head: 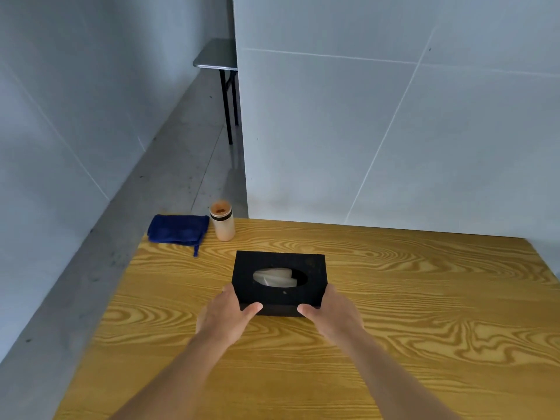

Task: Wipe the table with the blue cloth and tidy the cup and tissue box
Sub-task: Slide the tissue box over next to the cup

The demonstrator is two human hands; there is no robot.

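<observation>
A black tissue box (278, 262) with white tissue in its oval opening stands near the middle of the wooden table (394, 313). My left hand (227, 313) grips its near left corner, thumb on the front face and fingers along the left side. My right hand (330, 310) grips the near right corner the same way. A folded blue cloth (177, 230) lies at the table's far left corner, partly over the edge. Just to its right stands an orange-tinted cup (223, 221) with a dark band.
White wall panels rise right behind the table's far edge. Left of the table the grey floor drops away. A small grey table (216, 57) on black legs stands further back by the wall.
</observation>
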